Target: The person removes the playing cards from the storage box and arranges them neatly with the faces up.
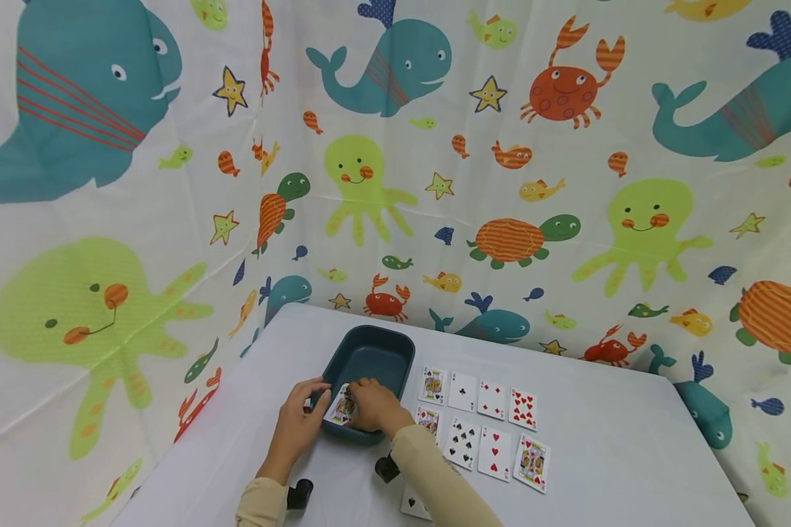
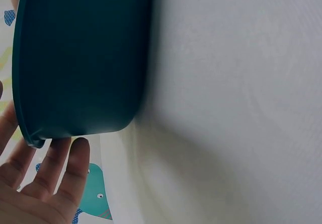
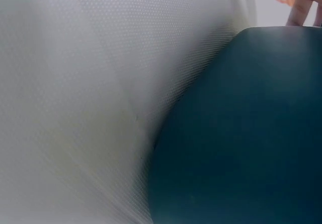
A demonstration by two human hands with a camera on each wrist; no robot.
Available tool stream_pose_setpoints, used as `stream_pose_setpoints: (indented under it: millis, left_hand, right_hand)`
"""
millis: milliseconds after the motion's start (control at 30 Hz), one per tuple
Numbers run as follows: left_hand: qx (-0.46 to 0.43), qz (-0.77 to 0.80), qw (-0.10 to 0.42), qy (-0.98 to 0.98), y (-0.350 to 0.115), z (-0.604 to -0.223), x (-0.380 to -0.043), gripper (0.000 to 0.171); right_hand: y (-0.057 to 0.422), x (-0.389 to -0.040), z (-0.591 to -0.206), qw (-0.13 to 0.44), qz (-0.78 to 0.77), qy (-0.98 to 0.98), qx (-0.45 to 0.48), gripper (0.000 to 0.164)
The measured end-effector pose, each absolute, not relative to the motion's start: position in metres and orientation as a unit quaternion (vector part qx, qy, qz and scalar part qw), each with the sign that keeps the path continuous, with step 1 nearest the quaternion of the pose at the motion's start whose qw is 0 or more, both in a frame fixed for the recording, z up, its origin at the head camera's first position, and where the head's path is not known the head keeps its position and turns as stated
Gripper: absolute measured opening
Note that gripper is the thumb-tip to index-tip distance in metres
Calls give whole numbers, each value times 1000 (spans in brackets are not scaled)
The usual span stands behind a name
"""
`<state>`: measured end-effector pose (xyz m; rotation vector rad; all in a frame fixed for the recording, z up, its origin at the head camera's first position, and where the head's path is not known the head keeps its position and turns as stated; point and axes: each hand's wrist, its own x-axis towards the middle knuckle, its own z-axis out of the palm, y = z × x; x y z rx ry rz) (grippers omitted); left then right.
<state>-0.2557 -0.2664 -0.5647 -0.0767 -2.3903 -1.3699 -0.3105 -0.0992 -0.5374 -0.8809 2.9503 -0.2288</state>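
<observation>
A dark teal tub (image 1: 398, 359) stands on the white table, shown from its outer side in both wrist views. My right hand (image 1: 377, 406) reaches over its near end, fingers curled and gripping a face card (image 1: 338, 410) at its right side. The card lies face up and tilted inside the tub's near part; my fingers hide part of it. My left hand (image 1: 298, 421) is at the tub's left rim, thumb close to the card. In the left wrist view, fairly straight fingers (image 2: 75, 171) of that hand spread against the tub's outer wall.
Right of the tub, face-up playing cards lie in two rows, including a ten of hearts (image 1: 524, 408) and a face card (image 1: 532, 462). Another spade card (image 1: 414, 503) is partly covered by my right sleeve (image 1: 435, 468). A sea-animal curtain (image 1: 422, 183) hangs behind the table.
</observation>
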Motion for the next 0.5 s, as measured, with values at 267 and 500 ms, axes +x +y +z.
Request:
stream_pose_setpoints:
  millis: [267,500]
  left_hand:
    - [-26,-484,195,-852,-265,-563,-255,21]
    - [-20,-482,194,-854,-264,-560,-255,21]
  right_hand:
    - [-99,-311,-540,20,-69,955,-287,62]
    - [-99,-312,-543,17,-68,956,-284,62]
